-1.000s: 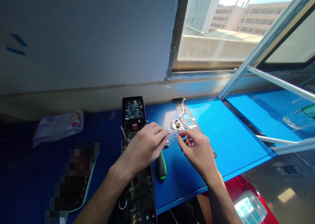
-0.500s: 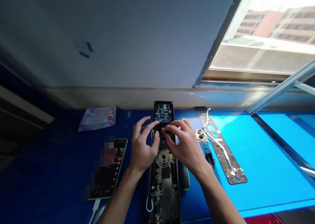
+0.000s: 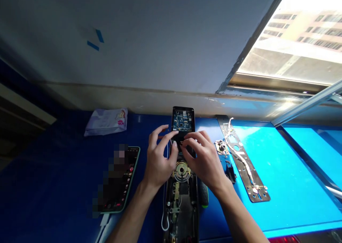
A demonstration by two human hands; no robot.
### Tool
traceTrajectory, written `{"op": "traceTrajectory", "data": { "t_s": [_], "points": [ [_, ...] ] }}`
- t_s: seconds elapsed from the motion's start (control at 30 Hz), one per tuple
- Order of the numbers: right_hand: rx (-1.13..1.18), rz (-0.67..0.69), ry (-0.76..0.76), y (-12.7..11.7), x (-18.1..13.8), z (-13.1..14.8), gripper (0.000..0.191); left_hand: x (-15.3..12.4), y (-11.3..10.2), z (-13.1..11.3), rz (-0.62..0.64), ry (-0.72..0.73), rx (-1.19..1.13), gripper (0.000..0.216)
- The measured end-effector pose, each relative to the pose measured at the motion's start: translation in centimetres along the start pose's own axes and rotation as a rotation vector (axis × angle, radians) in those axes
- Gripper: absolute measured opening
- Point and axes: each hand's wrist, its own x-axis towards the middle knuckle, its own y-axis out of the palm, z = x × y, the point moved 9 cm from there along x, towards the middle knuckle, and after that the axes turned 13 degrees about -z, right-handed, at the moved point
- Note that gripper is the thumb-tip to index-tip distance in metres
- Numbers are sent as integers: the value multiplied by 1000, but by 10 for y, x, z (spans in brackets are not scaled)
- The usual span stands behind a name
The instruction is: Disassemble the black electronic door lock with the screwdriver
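Note:
An opened long black housing, which looks like a door lock body point(image 3: 184, 207), lies lengthwise before me. A blue circuit board point(image 3: 182, 122) sits in its far end, and a round metal hub point(image 3: 182, 170) is nearer to me. My left hand point(image 3: 161, 155) rests at the housing's left edge, thumb and index finger apart over the part below the board. My right hand point(image 3: 204, 155) reaches in from the right, with thumb and forefinger pinched together there. What they pinch is too small and hidden to make out. A white cable point(image 3: 165, 224) loops along the left side.
Right of the housing lie a green-and-black handle point(image 3: 204, 196), a small round-centred part point(image 3: 221, 147), a black plastic piece point(image 3: 230, 173) and a long perforated metal plate point(image 3: 247, 171) with a white-wrapped cable. At left are a phone point(image 3: 125, 186) on a charging cable and a lilac packet point(image 3: 107, 122).
The view has shifted slightly, so things appear a little further right. My right fingertips have drawn closer together over the small reddish part, which is now mostly hidden. The left hand keeps nearly its pose.

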Motion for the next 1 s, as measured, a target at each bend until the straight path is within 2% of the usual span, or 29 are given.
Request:
{"op": "traceTrajectory", "data": {
  "t_s": [0.13, 0.27, 0.3, 0.37, 0.43, 0.57, 0.7, 0.83, 1.0],
  "points": [
    [52, 9, 29, 0, -1, 0, 19, 2, -2, -4, -15, 18, 14, 28],
    [119, -75, 105, -29, 7, -8, 8, 12, -7, -18, -33, 73, 42, 26],
    [125, -97, 136, -38, 10, -14, 4, 16, -7, -24, -27, 91, 41, 25],
    [116, -122, 213, -54, 15, -33, 10, 21, -4, -37, -2, 126, 21, 23],
    [108, -90, 273, -60, 18, -58, 8, 25, 3, -50, 39, 162, -13, 22],
    [73, 96, 387, -41, 10, -113, 5, 23, 30, -75, 186, 241, -75, 22],
    [18, 336, 462, -9, -14, -152, 23, 11, 62, -86, 383, 328, -60, 21],
    [-29, 471, 496, 7, -31, -166, 27, 4, 76, -84, 463, 368, 8, 20],
    [-76, 504, 492, 10, -36, -169, 27, 2, 75, -81, 455, 375, 27, 21]
  ]
}}
